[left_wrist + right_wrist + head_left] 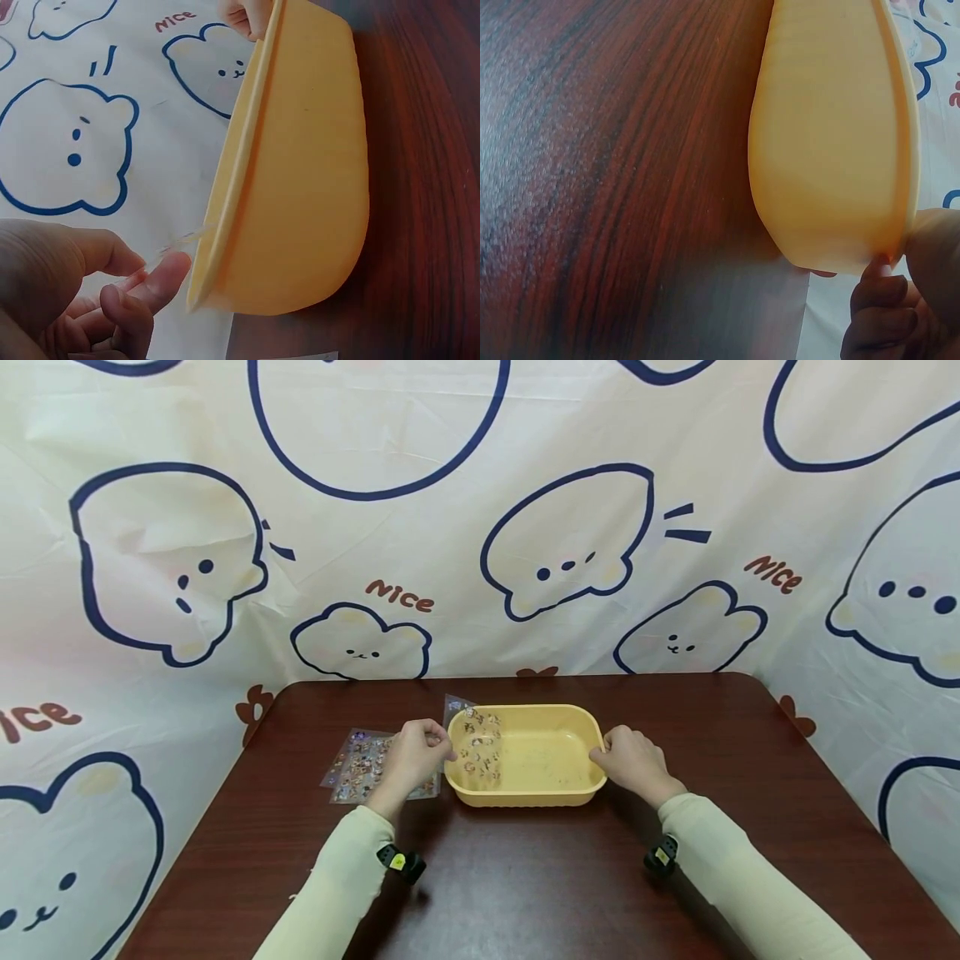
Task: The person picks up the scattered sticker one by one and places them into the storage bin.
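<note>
A yellow plastic basin (551, 752) stands on the table. My right hand (637, 762) grips its right rim, the thumb and curled fingers at that end in the right wrist view. With thumb and fingertips, my left hand (416, 756) pinches the edge of a clear sticker sheet (480, 750) printed with small figures. This sheet reaches over the left part of the basin; in the left wrist view only a thin sliver of the sheet (180, 241) shows between fingers and rim. Beneath and beside my left hand lie several more sticker sheets (363, 767), overlapping.
A corner of clear printed film (455, 705) shows behind the basin's back left; whether it belongs to the pinched sheet I cannot tell. The dark brown table (517, 877) meets a cartoon-printed cloth (450, 552) at the back and sides.
</note>
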`<state>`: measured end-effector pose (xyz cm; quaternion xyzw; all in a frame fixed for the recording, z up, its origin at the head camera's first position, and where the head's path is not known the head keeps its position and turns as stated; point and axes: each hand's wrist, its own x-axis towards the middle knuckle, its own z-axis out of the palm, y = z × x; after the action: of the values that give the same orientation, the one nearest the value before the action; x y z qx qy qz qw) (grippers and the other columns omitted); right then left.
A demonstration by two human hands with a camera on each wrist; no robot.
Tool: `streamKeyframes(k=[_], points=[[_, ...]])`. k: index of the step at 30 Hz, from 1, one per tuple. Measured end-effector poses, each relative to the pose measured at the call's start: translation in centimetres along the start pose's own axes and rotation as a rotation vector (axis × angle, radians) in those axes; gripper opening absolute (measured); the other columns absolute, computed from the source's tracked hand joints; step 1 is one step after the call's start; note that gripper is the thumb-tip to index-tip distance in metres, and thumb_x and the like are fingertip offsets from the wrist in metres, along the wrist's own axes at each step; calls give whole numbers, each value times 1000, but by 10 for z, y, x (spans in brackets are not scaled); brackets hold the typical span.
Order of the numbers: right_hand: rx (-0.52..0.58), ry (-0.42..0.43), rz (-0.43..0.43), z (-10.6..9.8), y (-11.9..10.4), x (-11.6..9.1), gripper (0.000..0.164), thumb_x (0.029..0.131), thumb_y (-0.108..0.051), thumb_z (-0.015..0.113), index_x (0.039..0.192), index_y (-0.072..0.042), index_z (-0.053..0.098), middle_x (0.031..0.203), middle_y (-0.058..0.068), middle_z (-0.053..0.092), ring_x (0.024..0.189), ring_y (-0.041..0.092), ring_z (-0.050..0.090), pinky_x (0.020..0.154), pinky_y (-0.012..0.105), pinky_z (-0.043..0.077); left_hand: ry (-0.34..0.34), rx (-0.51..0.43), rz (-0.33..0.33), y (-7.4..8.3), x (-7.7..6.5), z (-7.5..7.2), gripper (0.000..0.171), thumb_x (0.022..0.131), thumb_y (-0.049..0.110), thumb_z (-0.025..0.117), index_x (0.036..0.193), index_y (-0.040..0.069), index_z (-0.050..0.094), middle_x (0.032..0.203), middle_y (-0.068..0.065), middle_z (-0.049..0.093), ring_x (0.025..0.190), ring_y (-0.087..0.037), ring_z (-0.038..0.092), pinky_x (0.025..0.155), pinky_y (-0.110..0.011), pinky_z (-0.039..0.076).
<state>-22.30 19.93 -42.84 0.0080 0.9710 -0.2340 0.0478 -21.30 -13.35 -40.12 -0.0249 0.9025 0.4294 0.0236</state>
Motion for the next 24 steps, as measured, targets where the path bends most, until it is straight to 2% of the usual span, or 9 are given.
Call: streamKeyframes(k=[4, 8, 16, 20, 24], points=[[2, -2, 2, 0, 0, 0, 35, 90, -24, 60, 59, -15, 46, 55, -2, 45, 52, 15, 49, 48, 26, 34, -1, 50, -9, 3, 1, 4, 7, 92, 14, 61, 90, 12, 68, 79, -2, 78, 42, -10, 46, 42, -25, 34], [-2, -2, 13, 0, 0, 1, 35, 90, -24, 60, 59, -15, 47, 55, -1, 46, 52, 16, 50, 48, 26, 35, 0, 94, -20, 5, 0, 7, 8, 91, 14, 61, 87, 14, 68, 80, -2, 79, 46, -11, 48, 43, -25, 34], [-5, 2, 8, 0, 0, 1, 35, 90, -24, 60, 59, -15, 47, 55, -1, 46, 53, 16, 50, 48, 27, 35, 13, 121, -16, 5, 0, 13, 6, 89, 15, 63, 85, 14, 67, 80, -2, 79, 53, -12, 52, 47, -25, 35], [-4, 4, 1, 0, 0, 1, 35, 89, -24, 60, 59, -15, 46, 55, -1, 46, 53, 16, 50, 48, 27, 34, 47, 178, 9, 5, 0, 17, 6, 88, 17, 64, 83, 16, 67, 75, 2, 76, 56, -13, 56, 50, -27, 36], [-1, 2, -3, 0, 0, 1, 35, 90, -24, 60, 59, -15, 46, 55, -1, 46, 53, 16, 50, 48, 27, 35, 117, 270, 57, 6, 0, 21, 9, 86, 20, 68, 78, 18, 66, 69, 4, 68, 59, -15, 58, 53, -30, 38]])
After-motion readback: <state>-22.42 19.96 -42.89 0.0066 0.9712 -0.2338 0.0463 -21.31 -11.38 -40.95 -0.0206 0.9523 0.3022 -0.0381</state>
